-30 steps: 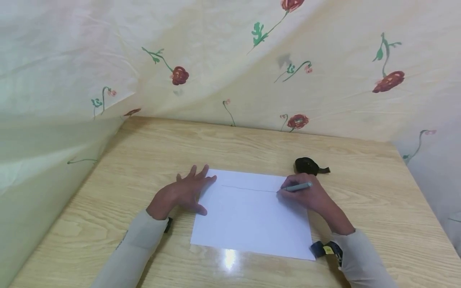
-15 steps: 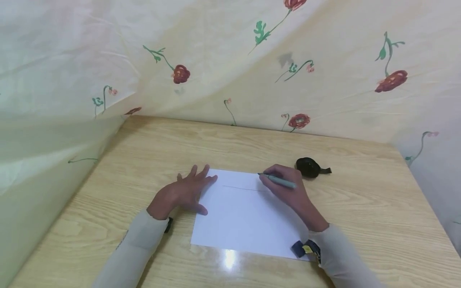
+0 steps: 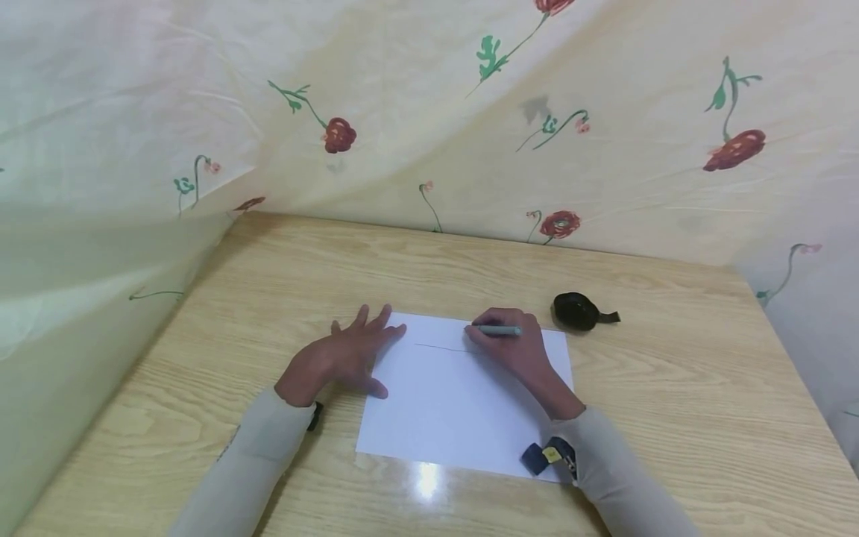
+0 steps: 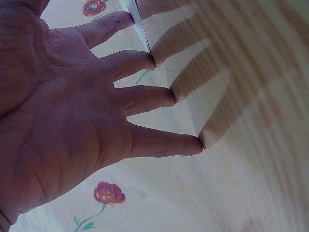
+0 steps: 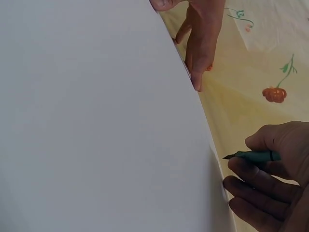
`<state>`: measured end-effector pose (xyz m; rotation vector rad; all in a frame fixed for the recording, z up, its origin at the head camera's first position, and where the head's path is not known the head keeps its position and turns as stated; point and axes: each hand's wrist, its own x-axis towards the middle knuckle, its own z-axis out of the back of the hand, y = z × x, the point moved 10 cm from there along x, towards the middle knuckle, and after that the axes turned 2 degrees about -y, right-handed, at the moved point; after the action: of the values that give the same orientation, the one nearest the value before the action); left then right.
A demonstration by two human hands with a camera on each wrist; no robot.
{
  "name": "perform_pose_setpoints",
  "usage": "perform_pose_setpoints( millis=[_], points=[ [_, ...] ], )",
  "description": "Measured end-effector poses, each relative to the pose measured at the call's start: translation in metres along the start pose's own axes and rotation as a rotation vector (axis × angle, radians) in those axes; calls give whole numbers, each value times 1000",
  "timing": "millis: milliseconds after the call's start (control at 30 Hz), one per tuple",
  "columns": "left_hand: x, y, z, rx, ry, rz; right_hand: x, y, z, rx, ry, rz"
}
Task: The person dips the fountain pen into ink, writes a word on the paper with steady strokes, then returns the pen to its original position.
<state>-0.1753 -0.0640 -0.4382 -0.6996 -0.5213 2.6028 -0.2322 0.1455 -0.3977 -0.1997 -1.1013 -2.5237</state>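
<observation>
Pinched pen (image 3: 502,330), nib (image 5: 229,157) seemingly raised, wrist view.

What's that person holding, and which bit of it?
The right hand pinches a green pen near its writing tip; the left hand holds nothing, just touching the paper.

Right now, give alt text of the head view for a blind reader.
A right hand holds a pen over white paper bearing a thin line, while the left hand rests on the paper's left edge. A small black object lies to the right on the wooden table, before a flowered cloth.
</observation>
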Motion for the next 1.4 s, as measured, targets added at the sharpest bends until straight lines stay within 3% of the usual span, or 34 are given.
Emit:
perform_pose_setpoints(
  millis=[333, 600, 1400],
  points=[
    [2, -2, 3, 19, 4, -11, 0, -1, 0, -38, 1, 9],
    [3, -2, 2, 22, 10, -8, 0, -4, -2, -47, 29, -38],
    [2, 1, 2, 7, 18, 11, -1, 2, -3, -51, 40, -23]
  ],
)
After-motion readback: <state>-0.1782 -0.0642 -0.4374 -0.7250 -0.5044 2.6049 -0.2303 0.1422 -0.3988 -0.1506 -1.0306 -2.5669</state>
